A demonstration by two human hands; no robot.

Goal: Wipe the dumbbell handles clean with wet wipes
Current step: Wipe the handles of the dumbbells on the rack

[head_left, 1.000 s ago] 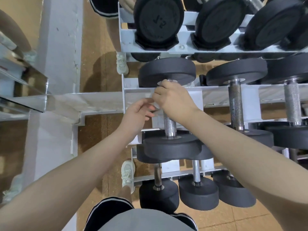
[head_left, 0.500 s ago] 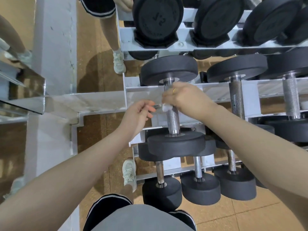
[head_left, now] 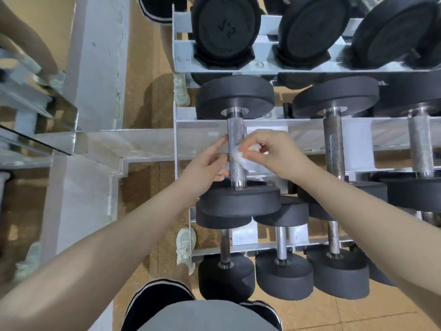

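Note:
A black dumbbell with a knurled steel handle point(head_left: 235, 136) lies on the middle shelf of a grey rack point(head_left: 205, 133), leftmost in its row. My right hand point(head_left: 274, 152) pinches a crumpled white wet wipe point(head_left: 241, 157) against the right side of that handle, about halfway down. My left hand point(head_left: 210, 163) is at the handle's left side, fingers spread, fingertips touching or nearly touching the steel. Two more dumbbell handles point(head_left: 334, 144) point(head_left: 421, 144) lie to the right on the same shelf.
Larger dumbbells point(head_left: 225, 27) fill the top shelf; smaller ones point(head_left: 282, 274) sit on the bottom shelf. A mirror point(head_left: 35, 111) and a grey pillar point(head_left: 95, 68) stand at the left. My shoe point(head_left: 185, 244) is on the cork-coloured floor beside the rack.
My right hand has slid down the handle from its upper end to the middle and loosened from a full grip to a pinch on the wipe. My left hand moved closer to the handle.

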